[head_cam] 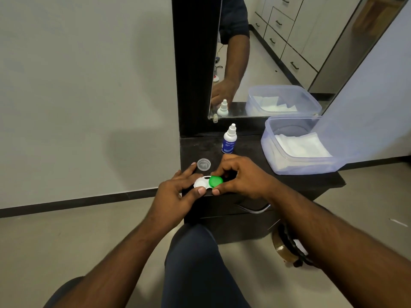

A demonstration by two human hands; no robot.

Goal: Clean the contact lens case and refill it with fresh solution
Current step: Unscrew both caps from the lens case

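The right hand (242, 176) has its grip pinched round the green cap (216, 181) while the left hand (178, 190) pinches the contact lens case (201, 182) at the white end, at the near edge of the dark surface (300, 181). The case looks light, rigid and slick, so it is best held by its rim, not by the caps.

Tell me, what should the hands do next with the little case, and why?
Probably twist the green cap off. The right hand already pinches it while the left hand steadies the lens case, so that side likely needs opening before cleaning.

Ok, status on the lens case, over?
Left hand steadies lens case on table edge. Right hand pinches green cap. Solution bottle capped, behind. Nothing blocking.
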